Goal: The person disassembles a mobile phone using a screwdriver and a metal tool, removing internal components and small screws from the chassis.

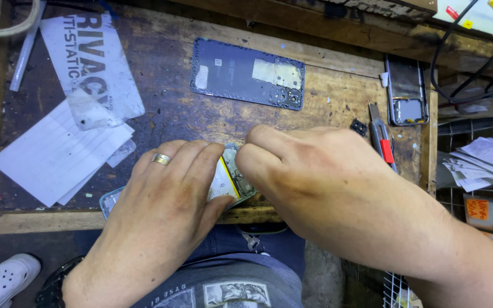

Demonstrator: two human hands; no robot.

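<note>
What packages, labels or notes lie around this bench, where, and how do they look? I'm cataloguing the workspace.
Plastic bag: top left of bench, clear film with white panel and dark print.
White paper: left, below the bag, lined sheets.
Orange note: far right edge, small square, handwritten.
Paper slips: right, off the bench, white crumpled stack.

Both hands are down low near the front edge of the desk [115,219], knuckles up, practically thumb to thumb. The left hand [169,188] lies flat and spread, palm down, fingers pointing toward the far edge, ring on the ring finger. The right hand [298,165] comes in from the right corner side, forearm angled across, fingers curled under so the tips are hidden. Both look pretty grimy.
</note>
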